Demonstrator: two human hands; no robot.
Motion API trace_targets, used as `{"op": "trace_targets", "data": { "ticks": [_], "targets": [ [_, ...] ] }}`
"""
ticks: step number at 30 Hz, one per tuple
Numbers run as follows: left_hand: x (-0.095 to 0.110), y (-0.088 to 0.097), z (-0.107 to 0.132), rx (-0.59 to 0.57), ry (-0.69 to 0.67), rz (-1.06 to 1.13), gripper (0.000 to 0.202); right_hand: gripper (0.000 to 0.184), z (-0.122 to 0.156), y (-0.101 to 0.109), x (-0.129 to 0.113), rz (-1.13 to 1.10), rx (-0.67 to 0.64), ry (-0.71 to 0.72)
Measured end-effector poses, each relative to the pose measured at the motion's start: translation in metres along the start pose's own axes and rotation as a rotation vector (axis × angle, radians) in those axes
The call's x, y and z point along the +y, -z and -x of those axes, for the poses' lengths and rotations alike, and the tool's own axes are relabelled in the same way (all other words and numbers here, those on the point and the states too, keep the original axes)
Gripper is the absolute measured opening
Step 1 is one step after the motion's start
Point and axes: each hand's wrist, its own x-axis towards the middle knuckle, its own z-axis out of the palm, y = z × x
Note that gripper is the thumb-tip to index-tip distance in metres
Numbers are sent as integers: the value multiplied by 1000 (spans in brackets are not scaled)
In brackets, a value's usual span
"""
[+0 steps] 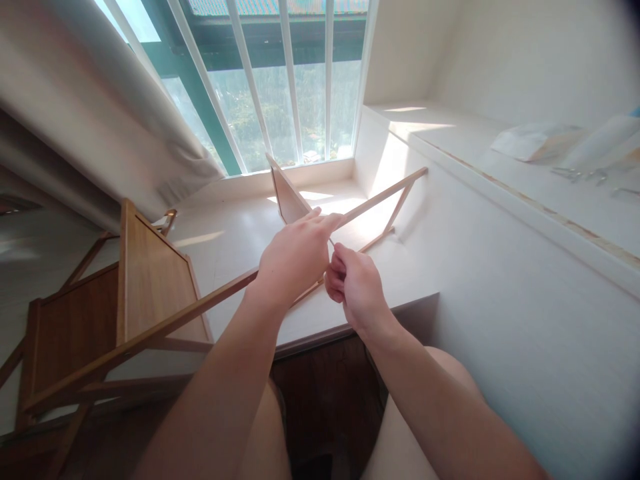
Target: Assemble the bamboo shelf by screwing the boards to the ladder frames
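A folding-style wooden shelf frame (220,293) slants across the view from the lower left to the upper right. My left hand (300,247) lies over its long rail, fingers wrapped round the wood. Close below it, my right hand (355,283) is closed in a pinch on a thin rod-like tool (331,242), whose tip points up at the rail under my left hand. The rest of that tool is hidden in my fingers. Wooden panels (155,277) are fixed in the frame at the left, and a smaller panel (287,193) stands tilted beyond my left hand.
A white ledge (320,320) carries the frame. On the higher shelf at right lie plastic bags (537,140) and small metal pieces (580,175). A barred window (280,100) is ahead, a curtain (100,100) hangs left, and dark wooden floor (325,387) shows between my legs.
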Motion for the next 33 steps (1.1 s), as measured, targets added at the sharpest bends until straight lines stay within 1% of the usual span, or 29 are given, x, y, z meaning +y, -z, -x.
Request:
{"op": "trace_targets", "data": {
  "ticks": [4, 7, 10, 13, 18, 21, 24, 28, 33],
  "targets": [
    [-1, -1, 0, 12, -12, -3, 50, 43, -4, 3, 3, 49, 10, 43],
    [-2, -1, 0, 5, -15, -3, 51, 44, -8, 8, 6, 191, 22, 77],
    [-1, 0, 0, -2, -16, -4, 51, 48, -10, 12, 5, 403, 27, 138],
    [-1, 0, 0, 2, -20, -9, 52, 52, -9, 16, 0, 657, 24, 247],
    [-2, -1, 0, 6, -23, -14, 53, 51, -7, 18, -9, 1015, 39, 383],
    [-2, -2, 0, 7, -21, -11, 53, 49, -5, 16, -15, 1264, 59, 421],
    [-2, -2, 1, 11, -24, -12, 52, 50, -1, 14, -20, 1479, 85, 408],
    [-2, -2, 1, 14, -19, -18, 52, 52, 2, 10, -25, 1600, 104, 374],
    [-1, -1, 1, 10, -32, -20, 54, 51, 2, 6, -25, 1593, 102, 360]
  ]
}}
